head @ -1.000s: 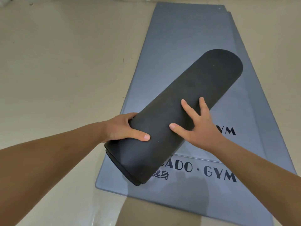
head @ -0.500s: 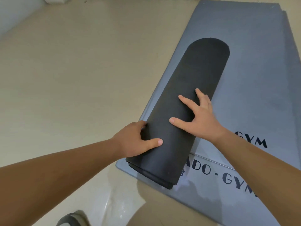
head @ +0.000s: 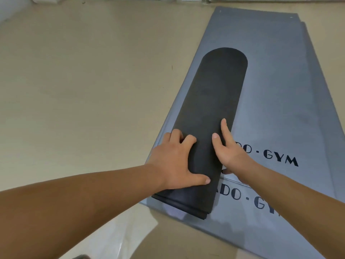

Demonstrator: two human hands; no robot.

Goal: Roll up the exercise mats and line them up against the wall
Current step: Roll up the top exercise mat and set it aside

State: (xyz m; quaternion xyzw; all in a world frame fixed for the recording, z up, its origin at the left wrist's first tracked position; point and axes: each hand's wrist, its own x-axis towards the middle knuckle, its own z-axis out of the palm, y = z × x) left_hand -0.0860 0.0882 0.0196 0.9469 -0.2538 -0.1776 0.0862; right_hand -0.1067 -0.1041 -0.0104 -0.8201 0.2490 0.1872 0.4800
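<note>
A person's left hand (head: 174,161) grips the near left side of a rolled black mat (head: 211,131), fingers curled over its left edge and thumb pressed across the top. The right hand (head: 226,153) clasps the roll's right side just opposite, forefinger stretched along the top toward 12 o'clock, the other fingers tucked under the edge. Both bare forearms reach in from the bottom of the frame, at 7 and 5 o'clock.

The roll lies lengthwise on a stack of flat grey mats (head: 280,90), its rounded far end pointing to 12 o'clock and its layered near end at 6 o'clock, close to the stack's front left corner. The roll sits along the left side of the stack. At 3 o'clock from the hands the top grey mat carries dark lettering (head: 280,159) ending in "GYM"; the mat beneath shows similar letters at 5 o'clock, partly hidden by the right forearm.

A beige floor (head: 84,90) spreads from 9 to 11 o'clock. The foot of a pale wall (head: 11,6) shows at the far top-left corner, well apart from the roll.
</note>
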